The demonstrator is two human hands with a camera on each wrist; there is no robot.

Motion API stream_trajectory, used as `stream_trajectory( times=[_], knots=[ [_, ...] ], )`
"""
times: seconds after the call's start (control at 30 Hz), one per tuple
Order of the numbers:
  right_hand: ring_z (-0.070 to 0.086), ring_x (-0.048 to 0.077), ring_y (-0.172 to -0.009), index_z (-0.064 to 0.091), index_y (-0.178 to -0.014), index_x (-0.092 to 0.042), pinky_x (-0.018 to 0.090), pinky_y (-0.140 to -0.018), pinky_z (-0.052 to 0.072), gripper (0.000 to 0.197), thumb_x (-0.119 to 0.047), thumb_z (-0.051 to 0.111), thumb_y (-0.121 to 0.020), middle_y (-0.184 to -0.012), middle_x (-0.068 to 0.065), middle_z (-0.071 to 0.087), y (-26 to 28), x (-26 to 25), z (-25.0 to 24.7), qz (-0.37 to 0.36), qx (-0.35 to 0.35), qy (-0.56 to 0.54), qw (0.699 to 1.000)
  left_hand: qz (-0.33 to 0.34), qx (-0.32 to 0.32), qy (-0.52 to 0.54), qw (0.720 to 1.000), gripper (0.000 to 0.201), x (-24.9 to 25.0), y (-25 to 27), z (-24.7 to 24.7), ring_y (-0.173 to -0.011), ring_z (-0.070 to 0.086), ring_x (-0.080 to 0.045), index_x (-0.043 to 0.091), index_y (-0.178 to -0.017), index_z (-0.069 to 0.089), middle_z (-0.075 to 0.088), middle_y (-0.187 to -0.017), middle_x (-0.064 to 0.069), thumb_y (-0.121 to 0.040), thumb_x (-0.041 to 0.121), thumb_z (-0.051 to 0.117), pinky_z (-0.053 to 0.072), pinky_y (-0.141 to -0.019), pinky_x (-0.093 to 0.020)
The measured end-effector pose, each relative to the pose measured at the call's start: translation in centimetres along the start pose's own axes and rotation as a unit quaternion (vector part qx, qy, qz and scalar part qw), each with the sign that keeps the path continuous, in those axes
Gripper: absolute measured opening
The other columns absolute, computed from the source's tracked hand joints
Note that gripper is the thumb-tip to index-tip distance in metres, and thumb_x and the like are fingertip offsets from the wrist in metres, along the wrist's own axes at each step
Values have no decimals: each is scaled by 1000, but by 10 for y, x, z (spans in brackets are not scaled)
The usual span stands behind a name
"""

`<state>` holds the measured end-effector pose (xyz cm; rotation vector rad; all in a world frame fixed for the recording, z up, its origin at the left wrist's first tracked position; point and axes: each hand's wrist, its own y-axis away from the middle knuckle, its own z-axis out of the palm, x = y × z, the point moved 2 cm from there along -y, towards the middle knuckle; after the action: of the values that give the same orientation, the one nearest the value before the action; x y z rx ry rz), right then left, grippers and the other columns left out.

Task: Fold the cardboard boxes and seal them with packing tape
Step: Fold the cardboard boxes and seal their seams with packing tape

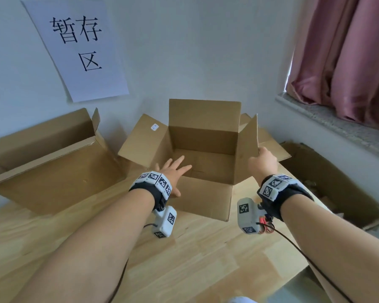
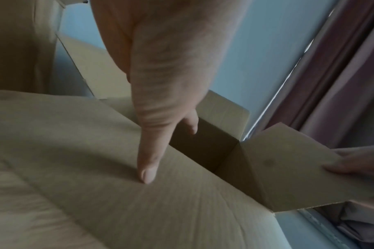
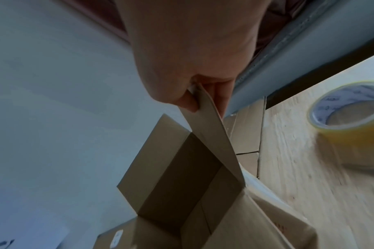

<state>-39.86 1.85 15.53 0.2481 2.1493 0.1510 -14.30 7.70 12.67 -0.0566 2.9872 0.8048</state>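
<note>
An open cardboard box (image 1: 206,193) stands upright on the wooden table (image 1: 195,259), its top flaps spread. My left hand (image 1: 176,171) lies with straight fingers on the near flap (image 2: 96,151), reaching over the box's opening; in the left wrist view one fingertip (image 2: 148,175) presses the cardboard. My right hand (image 1: 262,159) pinches the top edge of the right flap (image 1: 247,147) between thumb and fingers (image 3: 191,102), and the flap stands almost upright. A roll of clear packing tape (image 3: 350,118) rests on the table to the right of the box.
A larger open box (image 1: 53,167) lies on its side at the left against the wall. Flattened cardboard (image 1: 328,182) lies at the right below a stone windowsill (image 1: 328,119) with a pink curtain (image 1: 346,51). A paper sign (image 1: 79,47) hangs on the wall.
</note>
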Motion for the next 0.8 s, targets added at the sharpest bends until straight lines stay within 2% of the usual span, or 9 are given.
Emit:
stream_trajectory(
  times=[0.1, 0.17, 0.23, 0.33, 0.47, 0.6, 0.67, 0.73, 0.8],
  knots=[
    [56, 26, -88, 52, -123, -13, 33, -73, 48, 44, -1, 37, -84, -113, 12, 60, 1, 6, -12, 5, 1, -11, 1000, 26, -41, -2, 999, 103, 16, -3, 8, -147, 6, -22, 36, -151, 3, -8, -160, 7, -78, 33, 76, 8, -113, -59],
    [58, 28, -92, 48, -130, -14, 36, -77, 51, 49, -1, 35, -85, -117, 13, 58, 6, 9, -15, 2, -12, 5, 1000, 49, -62, 2, 997, 97, 25, -1, 16, -144, 19, -21, 29, -152, 10, 10, -160, 2, -80, 36, 74, 17, -114, -51],
    [58, 29, -96, 43, -135, -16, 37, -79, 51, 53, -2, 34, -84, -120, 14, 57, 13, 12, -18, -7, -27, 26, 999, 60, -80, 17, 995, 85, 32, 4, 24, -137, 34, -24, 20, -150, 25, 33, -152, -4, -81, 36, 72, 30, -111, -38],
    [54, 29, -93, 43, -130, -14, 34, -76, 45, 48, -3, 33, -84, -111, 14, 57, 24, 15, -20, -31, -44, 46, 997, 54, -64, 17, 996, 60, 43, 16, 32, -122, 51, -24, 16, -137, 48, 55, -133, -5, -85, 36, 69, 44, -96, -32],
    [57, 28, -85, 49, -120, -16, 31, -68, 44, 39, -8, 37, -84, -99, 11, 58, 33, 15, -20, -65, -74, 66, 993, 47, -77, -35, 995, 49, 56, 31, 36, -109, 58, -24, 16, -127, 59, 62, -121, -4, -85, 42, 66, 47, -82, -32],
    [58, 27, -84, 48, -125, -17, 29, -63, 45, 45, -4, 38, -83, -106, 10, 59, 36, 14, -12, -95, -108, 91, 985, 46, -112, -32, 992, 45, 60, 48, 44, -98, 61, -21, 15, -116, 66, 66, -111, -2, -82, 44, 69, 44, -70, -27],
    [60, 27, -84, 49, -126, -17, 31, -66, 50, 44, -5, 40, -85, -106, 12, 61, 39, 11, -5, -114, -129, 105, 979, 39, -134, -23, 990, 40, 55, 58, 48, -82, 60, -19, 13, -106, 68, 66, -98, -3, -81, 43, 71, 43, -64, -25],
    [60, 28, -87, 50, -126, -17, 34, -71, 53, 40, -5, 42, -88, -110, 13, 61, 44, 7, 5, -126, -163, 109, 972, 26, -161, -20, 986, 32, 44, 70, 52, -58, 47, -14, 10, -84, 62, 56, -74, -2, -81, 41, 71, 36, -51, -22],
    [64, 27, -87, 52, -121, -15, 37, -76, 56, 30, -11, 48, -92, -109, 13, 65, 52, 0, 19, -144, -212, 99, 962, 3, -181, -12, 983, 35, 29, 85, 56, -49, 34, -13, 12, -69, 51, 41, -58, 1, -81, 38, 71, 29, -43, -21]
  ],
)
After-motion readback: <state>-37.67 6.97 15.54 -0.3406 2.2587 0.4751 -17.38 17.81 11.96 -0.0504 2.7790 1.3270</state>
